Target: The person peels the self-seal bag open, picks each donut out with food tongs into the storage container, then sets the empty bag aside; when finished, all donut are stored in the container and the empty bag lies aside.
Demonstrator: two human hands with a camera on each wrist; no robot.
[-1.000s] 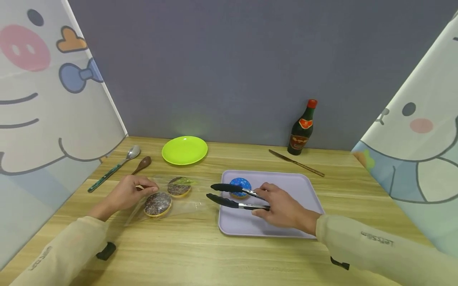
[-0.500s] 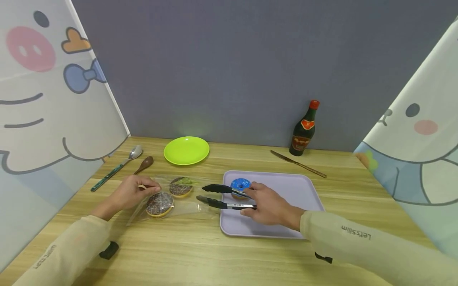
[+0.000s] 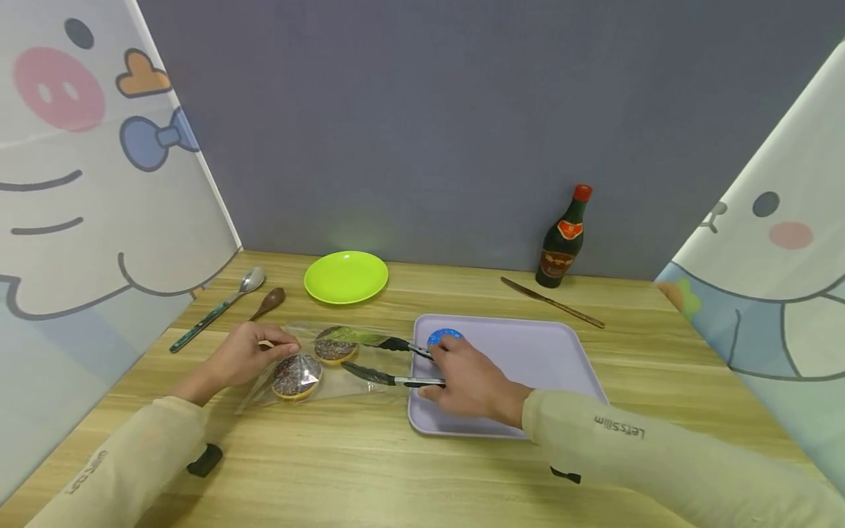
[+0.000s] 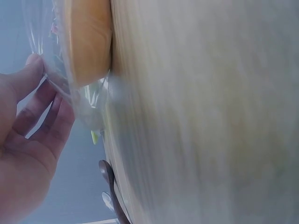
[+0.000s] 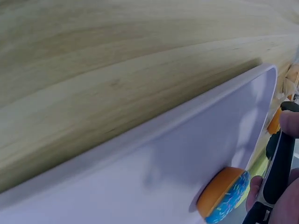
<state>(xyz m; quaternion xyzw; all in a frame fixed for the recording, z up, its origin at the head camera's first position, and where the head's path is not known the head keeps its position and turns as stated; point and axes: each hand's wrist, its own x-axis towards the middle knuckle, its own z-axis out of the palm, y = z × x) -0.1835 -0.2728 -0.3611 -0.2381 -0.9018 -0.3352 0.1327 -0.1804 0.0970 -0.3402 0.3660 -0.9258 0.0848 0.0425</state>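
Observation:
My left hand [image 3: 247, 353] pinches the edge of a clear plastic bag [image 3: 331, 384] between thumb and fingers; the left wrist view shows the film [image 4: 56, 86] pulled up at the fingertips. Two chocolate-topped donuts with sprinkles, a nearer one [image 3: 295, 380] and a farther one [image 3: 335, 352], lie in the bag. My right hand [image 3: 472, 381] grips black-tipped tongs [image 3: 417, 381], their arms apart. The tong tips overlap the bag's right part, close to the farther donut. Beneath the right hand, a blue-iced donut [image 5: 229, 198] sits on a lilac tray [image 3: 528, 352], partly hidden in the head view.
A lime-green plate [image 3: 346, 277] stands behind the bag. At left lie a green-handled metal spoon [image 3: 214, 314] and a brown wooden spoon [image 3: 271, 301]. A knife [image 3: 551, 301] and a dark bottle [image 3: 561, 246] are at the back right, near the grey wall [image 3: 422, 132].
My right hand has moved left with the tongs, bringing their tips from over the tray's left edge to over the bag. The left hand keeps its pinch on the bag.

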